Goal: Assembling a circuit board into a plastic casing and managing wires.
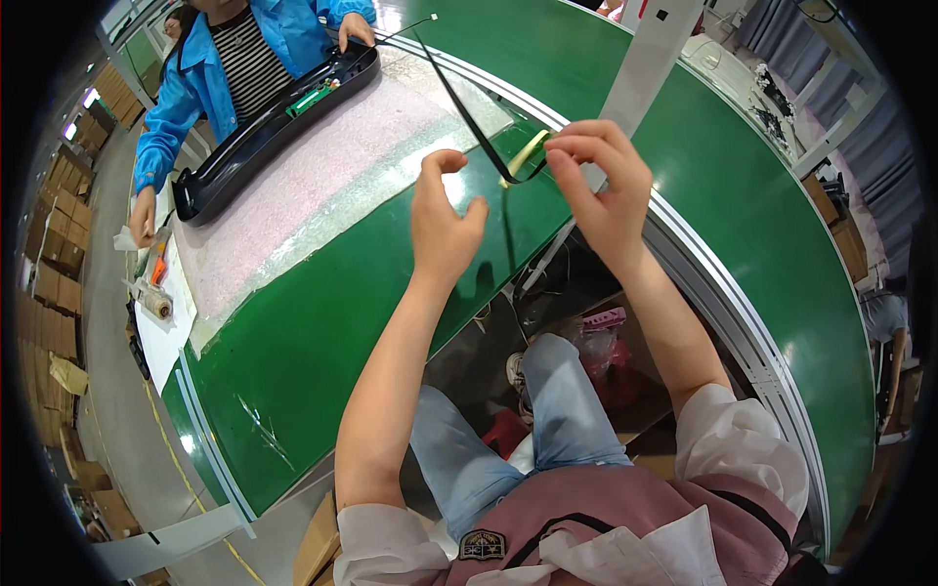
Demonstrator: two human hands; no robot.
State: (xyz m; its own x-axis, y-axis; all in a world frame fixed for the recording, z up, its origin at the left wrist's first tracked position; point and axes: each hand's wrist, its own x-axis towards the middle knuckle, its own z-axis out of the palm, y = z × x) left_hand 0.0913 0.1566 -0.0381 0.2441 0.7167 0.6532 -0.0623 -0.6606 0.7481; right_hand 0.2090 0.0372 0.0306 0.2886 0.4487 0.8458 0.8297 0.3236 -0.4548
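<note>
My right hand (608, 190) pinches one end of a thin black strip (469, 119), perhaps a flat cable or tape. From those fingertips the strip dips in a loop, then rises to the far left above the table. My left hand (445, 217) is raised left of the loop, thumb and fingers curved apart, holding nothing. Just beyond the loop lies a pale yellow strip (526, 159) by the table's edge; whether it touches the black one I cannot tell. Both hands are over the near side of the green table (322, 322).
Across the table, a person in a blue jacket (278, 39) has a hand on a long black plastic housing (244, 146) with a green circuit board (313, 99). Bubble wrap (322, 186) lies under it. A white post (650, 63) and metal rail (723, 269) stand right.
</note>
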